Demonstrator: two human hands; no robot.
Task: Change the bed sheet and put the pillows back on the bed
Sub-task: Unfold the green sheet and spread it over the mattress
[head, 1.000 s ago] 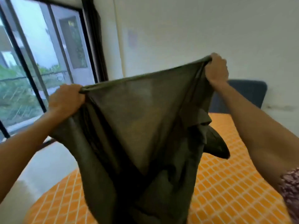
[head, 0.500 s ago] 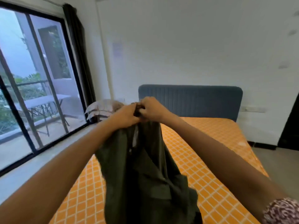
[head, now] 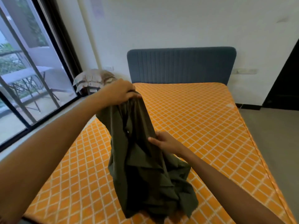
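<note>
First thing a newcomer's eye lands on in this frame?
The dark olive sheet, hanging bunched mid-frame from the left hand, while the right hand grips it lower down. Under it, the bright orange checked mattress fills the frame, bare of pillows. Those appear stacked on a stand by the window, left of the blue headboard.

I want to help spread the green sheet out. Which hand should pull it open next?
Probably the right hand. It sits low on the hanging green sheet, free to slide along. The left hand is busy clutching the bunched top.
</note>
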